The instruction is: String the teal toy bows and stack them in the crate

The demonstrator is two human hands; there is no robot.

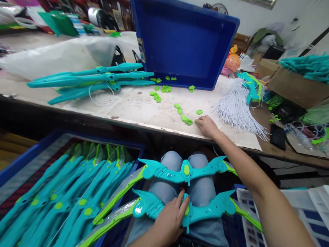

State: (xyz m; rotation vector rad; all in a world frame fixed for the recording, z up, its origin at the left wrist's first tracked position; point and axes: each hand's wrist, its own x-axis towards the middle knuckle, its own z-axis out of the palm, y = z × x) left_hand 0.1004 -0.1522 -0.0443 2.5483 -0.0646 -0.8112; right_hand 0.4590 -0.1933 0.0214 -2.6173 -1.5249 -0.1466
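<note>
Two teal and lime toy bows lie across my lap. My left hand [169, 219] rests on the middle of the nearer bow [212, 208], fingers curled over its grip. The farther bow [184, 171] lies just beyond it, untouched. My right hand [207, 125] reaches over the table edge, its fingers bent and pressed down on a small green plastic piece [198, 121]. More small green pieces [186, 119] are scattered on the tabletop to its left.
A blue crate [183, 41] stands tipped up at the back of the table [132, 108]. Teal bow limbs [93, 79] lie at the left, white strings [236, 108] at the right. A blue bin [25, 158] with several bows sits at my lower left, a white crate [307, 211] at my right.
</note>
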